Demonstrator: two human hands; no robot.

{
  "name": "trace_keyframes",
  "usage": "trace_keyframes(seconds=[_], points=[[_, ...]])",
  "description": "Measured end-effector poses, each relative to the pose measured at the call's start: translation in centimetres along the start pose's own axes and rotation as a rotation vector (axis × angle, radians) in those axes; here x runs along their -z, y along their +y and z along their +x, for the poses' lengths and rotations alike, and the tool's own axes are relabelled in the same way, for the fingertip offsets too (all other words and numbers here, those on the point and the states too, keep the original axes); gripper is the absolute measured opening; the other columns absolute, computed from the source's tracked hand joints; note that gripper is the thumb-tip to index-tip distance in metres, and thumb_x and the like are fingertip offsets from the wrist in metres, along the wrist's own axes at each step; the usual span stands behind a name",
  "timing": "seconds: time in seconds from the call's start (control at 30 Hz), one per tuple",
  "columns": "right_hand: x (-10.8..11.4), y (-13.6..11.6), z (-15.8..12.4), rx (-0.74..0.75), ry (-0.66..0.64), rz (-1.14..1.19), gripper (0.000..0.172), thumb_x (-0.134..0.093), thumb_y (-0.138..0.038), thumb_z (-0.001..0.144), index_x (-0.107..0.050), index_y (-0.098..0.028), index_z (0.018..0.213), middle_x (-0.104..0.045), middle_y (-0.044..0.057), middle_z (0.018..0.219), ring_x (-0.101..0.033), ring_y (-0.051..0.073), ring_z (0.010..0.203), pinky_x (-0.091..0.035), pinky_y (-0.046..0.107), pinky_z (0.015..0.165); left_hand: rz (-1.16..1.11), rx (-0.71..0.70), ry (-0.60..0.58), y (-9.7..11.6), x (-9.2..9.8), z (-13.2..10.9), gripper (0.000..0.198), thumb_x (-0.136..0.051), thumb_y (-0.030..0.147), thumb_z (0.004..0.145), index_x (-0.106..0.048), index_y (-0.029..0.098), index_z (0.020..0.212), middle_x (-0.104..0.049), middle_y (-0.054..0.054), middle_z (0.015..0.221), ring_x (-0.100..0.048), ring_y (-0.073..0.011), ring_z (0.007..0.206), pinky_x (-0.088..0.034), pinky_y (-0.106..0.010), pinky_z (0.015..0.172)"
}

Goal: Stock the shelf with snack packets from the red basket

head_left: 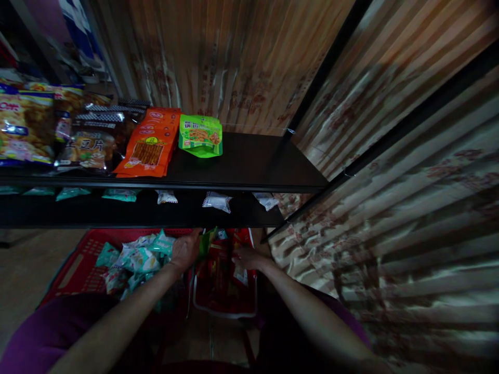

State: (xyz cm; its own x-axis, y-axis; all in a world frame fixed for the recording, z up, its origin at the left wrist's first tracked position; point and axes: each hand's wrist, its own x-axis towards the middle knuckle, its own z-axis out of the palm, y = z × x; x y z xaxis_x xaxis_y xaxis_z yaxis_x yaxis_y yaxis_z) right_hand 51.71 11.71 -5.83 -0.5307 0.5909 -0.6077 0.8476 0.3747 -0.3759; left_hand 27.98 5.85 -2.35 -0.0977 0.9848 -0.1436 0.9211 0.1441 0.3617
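Note:
My left hand is between a red plastic basket and a red bag with white trim. Its fingers are curled by a green packet at the bag's left side; what they grip is hidden in the dim light. Reaching in from the right, my right hand has its fingers closed on a red snack packet inside the bag. More red packets lie next to it. Teal and white snack packets fill the basket.
Above the hands runs a black shelf holding an orange snack bag, a green pouch and dark chip bags. Small white packets line the lower shelf. A black post and pleated curtain stand at right.

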Motion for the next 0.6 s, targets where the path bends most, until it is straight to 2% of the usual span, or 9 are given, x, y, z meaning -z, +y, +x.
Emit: trace_keyframes(seconds=[0.07,0.17,0.23,0.3,0.37,0.43,0.53,0.6], points=[[0.8,-0.5,-0.1,-0.022,0.092,0.158,0.034,-0.045,-0.036,0.089,-0.061,-0.019,0.114,-0.065,0.011,0.110,-0.060,0.025,0.101,-0.045,0.036,0.084,-0.092,-0.021,0.015,-0.4,1.4,0.6,0.036,-0.038,0.023,0.089,-0.061,0.022,0.116,-0.071,-0.011,0.100,-0.066,-0.0250,0.093,-0.046,-0.033,0.080],[1.3,-1.5,-0.4,0.062,0.238,0.689,0.049,-0.054,-0.050,0.083,-0.055,-0.023,0.125,-0.059,0.011,0.124,-0.055,0.026,0.113,-0.042,0.040,0.094,-0.319,-0.049,0.032,-0.6,2.7,1.2,0.030,-0.044,0.022,0.083,-0.066,0.021,0.104,-0.070,-0.009,0.099,-0.064,-0.0231,0.093,-0.044,-0.031,0.081],[1.4,-2.0,-0.4,0.136,0.246,1.028,0.061,-0.064,-0.055,0.074,-0.053,-0.027,0.127,-0.056,0.009,0.129,-0.051,0.026,0.119,-0.041,0.041,0.097,-0.566,-0.048,0.015,-0.6,3.1,1.3,0.025,-0.047,0.023,0.080,-0.067,0.020,0.094,-0.071,-0.007,0.091,-0.064,-0.0208,0.087,-0.045,-0.029,0.077],[1.3,-2.2,-0.2,0.125,0.237,1.268,0.070,-0.073,-0.054,0.065,-0.052,-0.031,0.127,-0.054,0.007,0.129,-0.050,0.026,0.120,-0.043,0.042,0.096,-0.843,0.009,-0.015,-0.6,3.1,1.2,0.021,-0.050,0.026,0.077,-0.067,0.019,0.086,-0.069,-0.004,0.081,-0.063,-0.0181,0.078,-0.046,-0.026,0.070],[1.2,-2.1,0.1,0.069,0.264,1.441,0.074,-0.079,-0.049,0.060,-0.050,-0.033,0.126,-0.055,0.006,0.126,-0.052,0.024,0.118,-0.045,0.042,0.092,-1.075,0.104,-0.037,-0.5,3.0,1.2,0.018,-0.054,0.028,0.073,-0.066,0.019,0.084,-0.068,-0.002,0.076,-0.061,-0.0159,0.071,-0.046,-0.025,0.065],[1.2,-2.0,0.4,0.033,0.266,1.575,0.071,-0.081,-0.044,0.059,-0.051,-0.033,0.123,-0.059,0.004,0.120,-0.057,0.022,0.111,-0.047,0.042,0.090,-1.239,0.179,-0.064,-0.5,2.9,1.2,0.020,-0.060,0.030,0.068,-0.065,0.018,0.083,-0.067,-0.001,0.074,-0.060,-0.0142,0.066,-0.046,-0.024,0.062],[1.3,-2.1,0.7,0.015,0.239,1.708,0.062,-0.084,-0.037,0.058,-0.056,-0.030,0.112,-0.064,0.002,0.112,-0.063,0.018,0.097,-0.047,0.041,0.089,-1.381,0.213,-0.117,-0.6,2.8,1.5,0.024,-0.067,0.033,0.062,-0.064,0.018,0.080,-0.067,0.000,0.071,-0.059,-0.0128,0.061,-0.045,-0.024,0.059],[1.5,-2.4,0.7,0.054,0.210,1.751,0.056,-0.085,-0.034,0.056,-0.059,-0.027,0.106,-0.068,0.002,0.107,-0.065,0.018,0.096,-0.047,0.040,0.091,-1.433,0.207,-0.154,-0.6,2.9,1.8,0.028,-0.071,0.035,0.060,-0.064,0.017,0.080,-0.067,0.000,0.070,-0.059,-0.0129,0.059,-0.045,-0.024,0.059]])
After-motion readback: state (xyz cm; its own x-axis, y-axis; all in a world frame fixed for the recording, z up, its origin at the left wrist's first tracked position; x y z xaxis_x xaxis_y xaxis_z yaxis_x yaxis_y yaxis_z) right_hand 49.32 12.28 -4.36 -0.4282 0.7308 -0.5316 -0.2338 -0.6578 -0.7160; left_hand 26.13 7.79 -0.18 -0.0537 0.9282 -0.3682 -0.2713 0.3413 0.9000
